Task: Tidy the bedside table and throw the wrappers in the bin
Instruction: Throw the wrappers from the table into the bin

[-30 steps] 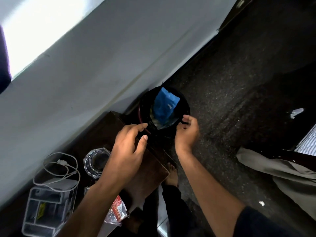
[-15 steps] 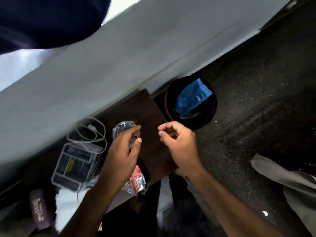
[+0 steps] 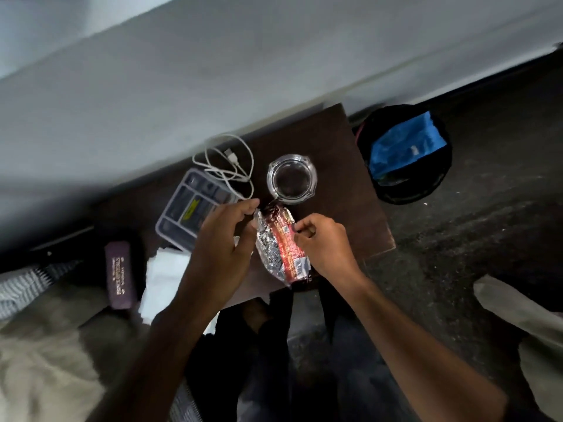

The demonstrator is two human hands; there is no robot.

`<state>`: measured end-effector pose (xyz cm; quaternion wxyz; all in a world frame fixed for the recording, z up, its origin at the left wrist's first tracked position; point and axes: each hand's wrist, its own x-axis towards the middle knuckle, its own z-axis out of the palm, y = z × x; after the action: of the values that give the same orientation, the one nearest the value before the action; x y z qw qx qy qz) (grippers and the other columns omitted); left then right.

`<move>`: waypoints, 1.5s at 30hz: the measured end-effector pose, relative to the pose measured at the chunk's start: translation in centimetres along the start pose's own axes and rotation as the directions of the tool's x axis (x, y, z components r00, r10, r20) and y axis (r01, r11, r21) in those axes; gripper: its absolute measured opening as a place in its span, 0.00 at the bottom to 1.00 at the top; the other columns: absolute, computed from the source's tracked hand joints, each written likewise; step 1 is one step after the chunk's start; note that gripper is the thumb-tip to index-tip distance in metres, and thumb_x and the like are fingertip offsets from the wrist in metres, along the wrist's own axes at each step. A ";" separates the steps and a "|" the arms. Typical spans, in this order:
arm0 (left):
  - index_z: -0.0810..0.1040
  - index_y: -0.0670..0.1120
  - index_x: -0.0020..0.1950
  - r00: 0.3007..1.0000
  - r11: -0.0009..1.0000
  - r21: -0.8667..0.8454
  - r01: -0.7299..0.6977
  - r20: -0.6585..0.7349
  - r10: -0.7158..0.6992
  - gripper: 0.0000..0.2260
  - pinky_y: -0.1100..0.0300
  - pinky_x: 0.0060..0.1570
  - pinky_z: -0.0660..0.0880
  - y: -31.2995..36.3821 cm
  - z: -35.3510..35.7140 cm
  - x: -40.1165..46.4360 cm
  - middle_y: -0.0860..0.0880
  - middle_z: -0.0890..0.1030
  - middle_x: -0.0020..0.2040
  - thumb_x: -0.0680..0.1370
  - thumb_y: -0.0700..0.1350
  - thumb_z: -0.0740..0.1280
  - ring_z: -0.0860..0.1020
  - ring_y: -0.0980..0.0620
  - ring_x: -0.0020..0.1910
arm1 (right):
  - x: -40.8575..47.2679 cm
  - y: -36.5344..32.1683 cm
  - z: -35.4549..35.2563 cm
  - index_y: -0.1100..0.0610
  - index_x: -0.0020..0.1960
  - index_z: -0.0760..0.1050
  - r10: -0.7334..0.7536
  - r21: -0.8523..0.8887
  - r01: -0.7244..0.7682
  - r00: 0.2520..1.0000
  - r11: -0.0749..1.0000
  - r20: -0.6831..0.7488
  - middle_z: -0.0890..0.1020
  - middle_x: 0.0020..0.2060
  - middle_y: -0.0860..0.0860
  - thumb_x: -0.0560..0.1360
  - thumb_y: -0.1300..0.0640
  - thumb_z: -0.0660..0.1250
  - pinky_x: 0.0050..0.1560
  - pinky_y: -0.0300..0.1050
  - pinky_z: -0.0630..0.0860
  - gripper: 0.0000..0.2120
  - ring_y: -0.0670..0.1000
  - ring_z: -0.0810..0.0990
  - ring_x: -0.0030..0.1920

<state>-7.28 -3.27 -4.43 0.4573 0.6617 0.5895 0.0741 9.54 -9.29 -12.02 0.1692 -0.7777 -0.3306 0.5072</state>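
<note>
A crumpled red and silver wrapper lies on the front part of the dark brown bedside table. My right hand pinches its right edge. My left hand closes thumb and forefinger on its top left corner. To the right of the table, on the floor, stands a round black bin with a blue wrapper inside it.
On the table stand a clear glass ashtray, a coiled white cable, a grey divided tray and white paper. A purple case and bedding lie left. A wall runs behind. Beige cloth lies on the floor.
Both hands came back from the bin to the table and took hold of the red and silver wrapper. The view swung left, so the bin now sits at the right.
</note>
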 end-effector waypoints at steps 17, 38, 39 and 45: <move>0.73 0.52 0.72 1.000 1.000 -0.009 -0.026 0.005 0.026 0.20 0.56 0.67 0.73 -1.4 -1.1 -0.7 0.53 0.76 0.70 0.80 0.51 0.60 0.73 0.56 0.69 | 3.1 -0.4 4.2 0.58 0.55 0.79 0.012 -0.152 -0.036 0.987 0.988 -0.159 0.83 0.44 0.53 0.76 0.56 0.73 0.41 0.51 0.82 0.10 0.54 0.83 0.43; 0.68 0.49 0.77 0.977 0.980 0.099 -0.174 0.138 0.160 0.23 0.65 0.75 0.58 8.2 4.5 5.4 0.52 0.69 0.77 0.82 0.46 0.63 0.64 0.60 0.76 | 4.7 2.4 -18.7 0.53 0.41 0.80 0.192 0.417 -0.046 0.929 0.908 -0.316 0.83 0.35 0.49 0.75 0.63 0.72 0.23 0.30 0.67 0.07 0.36 0.76 0.22; 0.69 0.49 0.77 0.976 0.979 0.090 -0.185 0.137 0.172 0.23 0.70 0.74 0.57 8.7 5.0 5.7 0.51 0.70 0.77 0.81 0.46 0.63 0.64 0.61 0.76 | 5.1 3.0 -19.3 0.53 0.40 0.79 0.218 0.435 -0.049 0.912 0.899 -0.347 0.83 0.35 0.50 0.75 0.64 0.72 0.22 0.30 0.66 0.08 0.37 0.75 0.22; 0.65 0.52 0.78 0.961 0.978 0.096 -0.187 0.225 0.162 0.24 0.70 0.75 0.56 12.3 9.0 7.2 0.56 0.67 0.77 0.82 0.44 0.64 0.63 0.64 0.76 | 7.9 7.7 -22.4 0.54 0.42 0.79 0.389 0.528 -0.117 0.809 0.841 -0.441 0.87 0.43 0.59 0.74 0.64 0.70 0.21 0.39 0.68 0.05 0.47 0.79 0.27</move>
<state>9.38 -0.48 -4.21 0.4708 0.7409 0.4790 0.0075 34.43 -7.86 -12.39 0.3686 -0.8588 -0.0250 0.3550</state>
